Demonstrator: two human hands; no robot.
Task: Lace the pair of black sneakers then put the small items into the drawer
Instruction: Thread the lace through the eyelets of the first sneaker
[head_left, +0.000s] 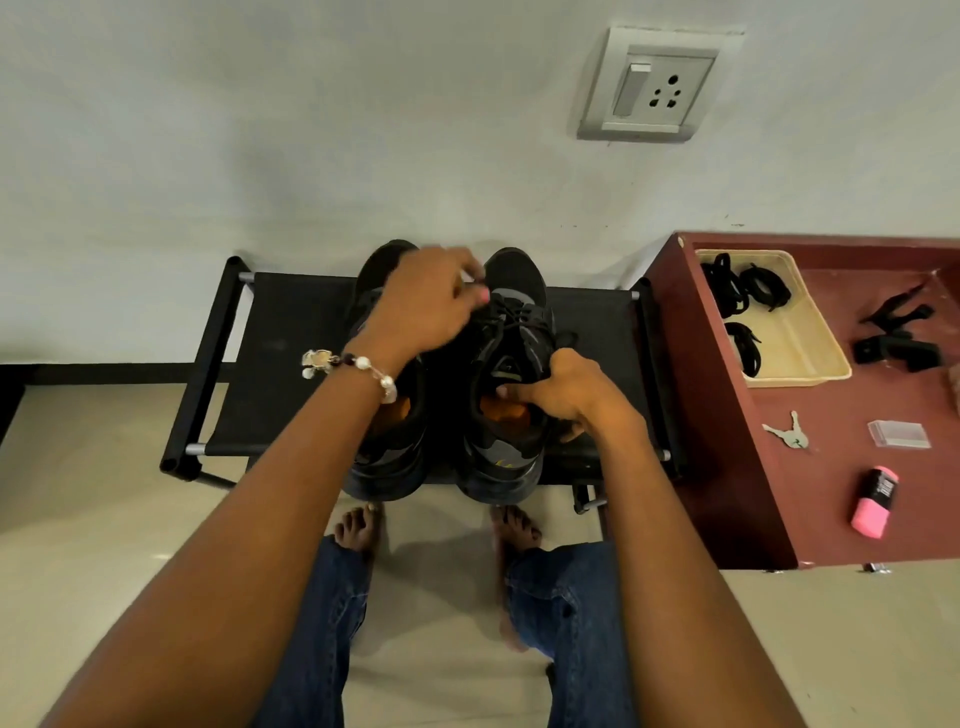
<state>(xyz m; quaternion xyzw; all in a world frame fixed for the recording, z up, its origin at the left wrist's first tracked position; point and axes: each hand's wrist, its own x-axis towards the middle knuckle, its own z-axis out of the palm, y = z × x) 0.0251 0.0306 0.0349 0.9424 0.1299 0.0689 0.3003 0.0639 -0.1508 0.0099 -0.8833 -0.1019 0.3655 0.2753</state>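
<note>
Pair of black sneakers (447, 384) on low black rack (291, 332), toes to wall. R hand (563, 392) grips collar of right sneaker (511, 374), fingers curled over rim. L hand (426, 301) pinches lace (511, 317) near upper eyelets; blurred, exact hold unclear. Judgement: shoe light, upper soft, so steady at collar; lace limp & thin, take near tip. Keys (787, 432), pink item (874, 500), clear box (898, 433) wait on maroon worktop (753, 493).

Two black sneakers (452, 374) side by side on a black rack, toes toward the wall; orange insoles; right one partly laced
</note>
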